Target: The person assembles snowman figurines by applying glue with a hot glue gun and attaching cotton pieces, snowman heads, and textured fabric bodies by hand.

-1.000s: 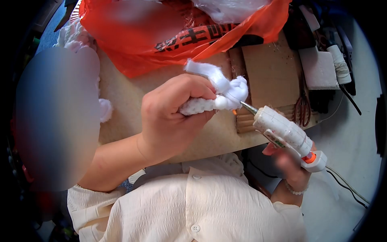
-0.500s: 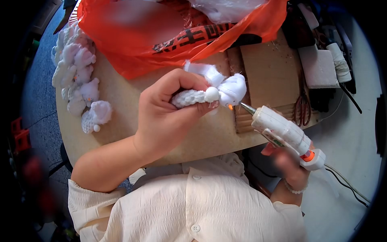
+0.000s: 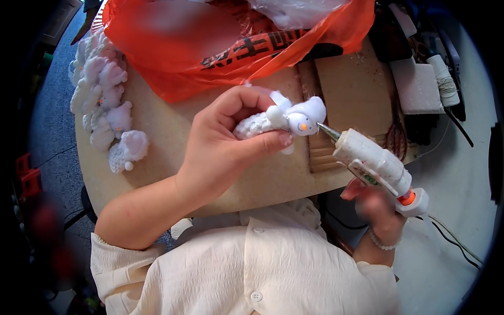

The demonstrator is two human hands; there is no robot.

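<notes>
A small white snowman doll (image 3: 302, 124) with an orange nose, a drawn smile and a fuzzy hat lies sideways in my left hand (image 3: 220, 136). Fingers and thumb are closed around its knitted body, and its face is turned up toward me. My right hand (image 3: 379, 212) grips a white hot glue gun (image 3: 375, 164) by its handle. The metal nozzle (image 3: 329, 131) points at the side of the snowman's head, at or very close to it; whether they touch I cannot tell. Part of the right hand is blurred.
Several similar snowmen (image 3: 113, 105) lie in a pile at the table's left. A red plastic bag (image 3: 210, 58) covers the back. Cardboard (image 3: 357, 89), scissors (image 3: 396, 140), a white foam block (image 3: 417, 88) and a thread spool (image 3: 443, 81) are at the right. Cables (image 3: 457, 241) trail behind the gun.
My left hand has rolled the snowman so its face shows more fully, and shifted slightly right. The glue gun has moved a little right and its nozzle tip is now nearer the head.
</notes>
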